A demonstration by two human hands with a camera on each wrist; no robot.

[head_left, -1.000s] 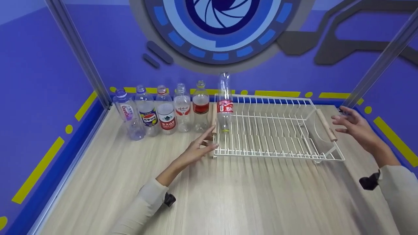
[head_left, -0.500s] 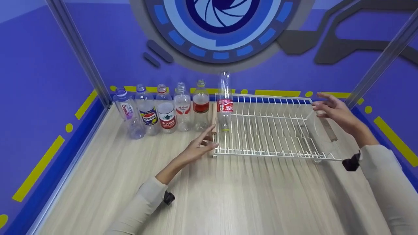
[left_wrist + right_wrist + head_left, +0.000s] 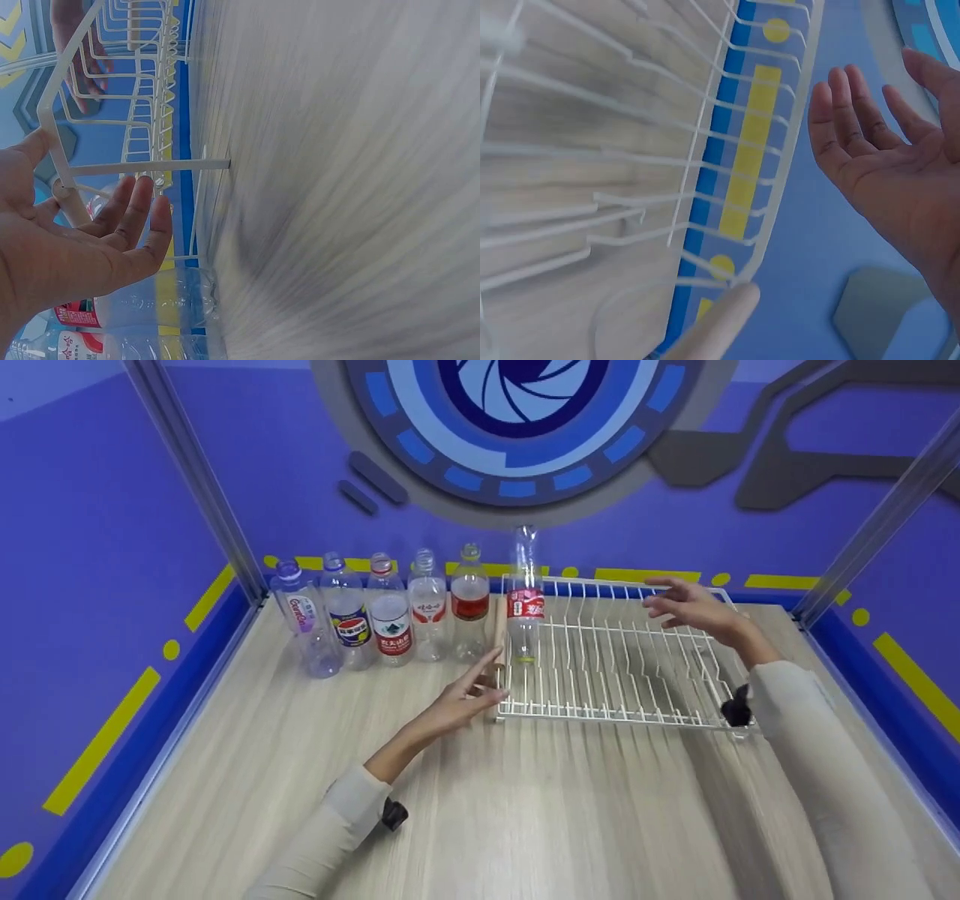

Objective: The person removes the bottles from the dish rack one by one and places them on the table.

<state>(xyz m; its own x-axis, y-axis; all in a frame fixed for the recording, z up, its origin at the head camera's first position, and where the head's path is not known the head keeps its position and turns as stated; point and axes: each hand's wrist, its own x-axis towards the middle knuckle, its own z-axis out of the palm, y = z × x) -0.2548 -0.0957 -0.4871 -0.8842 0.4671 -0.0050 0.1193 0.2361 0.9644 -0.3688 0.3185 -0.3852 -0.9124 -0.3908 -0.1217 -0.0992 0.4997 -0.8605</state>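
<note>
A white wire dish rack (image 3: 600,720) stands on the table, with a wooden handle (image 3: 500,630) at its left end. One clear plastic bottle (image 3: 526,604) with a red label sits upside down in the rack's left part. My left hand (image 3: 456,705) rests at the rack's front left corner. Its thumb touches the frame (image 3: 51,112) in the left wrist view, while the other fingers are spread and loosely bent. Above the rack's right part hovers my right hand (image 3: 694,611), fingers relaxed and holding nothing. My right sleeve hides the rack's right handle in the head view.
Left of the rack, several clear bottles stand in a row, among them one with a dark blue label (image 3: 352,630), one with a red label (image 3: 394,641) and a purple-tinted bottle (image 3: 304,619) at the end. A blue printed wall (image 3: 600,540) closes off the back.
My right hand has moved left, from beyond the rack's right handle to above its right part. My left hand stays at the rack's left end. The bottles have not moved.
</note>
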